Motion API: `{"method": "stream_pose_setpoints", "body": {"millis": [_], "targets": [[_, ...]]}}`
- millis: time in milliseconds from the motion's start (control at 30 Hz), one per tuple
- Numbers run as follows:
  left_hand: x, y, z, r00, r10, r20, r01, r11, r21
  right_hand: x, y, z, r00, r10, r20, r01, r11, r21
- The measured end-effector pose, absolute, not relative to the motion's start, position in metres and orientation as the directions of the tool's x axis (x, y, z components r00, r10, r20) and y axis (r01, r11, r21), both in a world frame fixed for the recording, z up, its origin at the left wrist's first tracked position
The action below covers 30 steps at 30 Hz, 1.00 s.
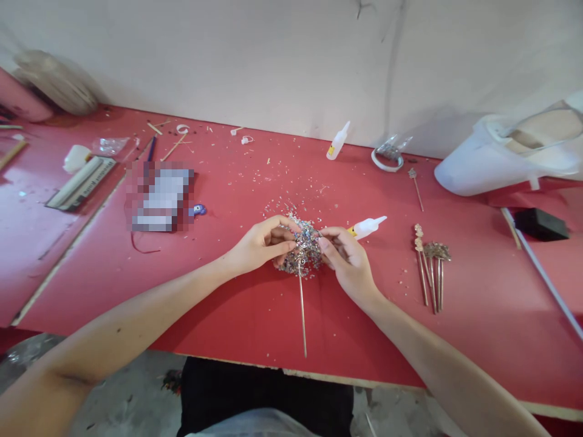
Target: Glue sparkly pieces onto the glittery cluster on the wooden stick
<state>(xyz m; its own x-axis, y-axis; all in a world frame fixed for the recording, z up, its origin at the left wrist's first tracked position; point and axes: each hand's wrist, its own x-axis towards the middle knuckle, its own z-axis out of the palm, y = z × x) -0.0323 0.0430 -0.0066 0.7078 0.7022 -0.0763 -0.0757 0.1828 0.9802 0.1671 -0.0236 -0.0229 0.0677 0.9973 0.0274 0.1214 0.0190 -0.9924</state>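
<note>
In the head view, the hairpin point(302, 303) is at the middle of the counter point(228, 291), its ornate head over a pile of glittering flakes point(286, 264) and its thin shaft pointing back toward the person. The left hand point(262, 244) has its thumb and index fingers clamped on the left side of that head. The right hand point(350, 258) reaches its right edge, thumb and index fingers close together; whether they grip it, I cannot tell. Just beyond the right hand lies a glue bottle point(368, 227), nozzle pointing right; a second bottle point(337, 143) stands near the wall point(273, 67), with a white ring point(385, 167) to its right. Farther right lies a group of finished-looking pins point(433, 276), near a white bucket point(469, 161). Left of the hands lies a pixelated slab point(161, 200), a small blue object point(199, 210) beside it.
</note>
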Motion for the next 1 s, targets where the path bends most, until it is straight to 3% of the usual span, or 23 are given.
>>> {"method": "stream_pose_setpoints", "body": {"millis": [400, 700, 1000], "targets": [[-0.0347, 0.0391, -0.0070, 0.698, 0.716, 0.027, -0.020, -0.019, 1.000, 0.1694, -0.0214, -0.0238, 0.066, 0.997, 0.052, 0.227, 0.035, -0.973], [-0.0337, 0.0444, -0.0078, 0.647, 0.757, -0.097, 0.080, 0.059, 0.995, 0.1698, -0.0217, -0.0233, 0.024, 0.989, 0.148, 0.405, 0.126, -0.906], [-0.0340, 0.0488, -0.0074, 0.632, 0.765, -0.127, 0.074, 0.103, 0.992, 0.1698, -0.0187, -0.0177, -0.067, 0.926, 0.373, 0.646, 0.325, -0.691]]}}
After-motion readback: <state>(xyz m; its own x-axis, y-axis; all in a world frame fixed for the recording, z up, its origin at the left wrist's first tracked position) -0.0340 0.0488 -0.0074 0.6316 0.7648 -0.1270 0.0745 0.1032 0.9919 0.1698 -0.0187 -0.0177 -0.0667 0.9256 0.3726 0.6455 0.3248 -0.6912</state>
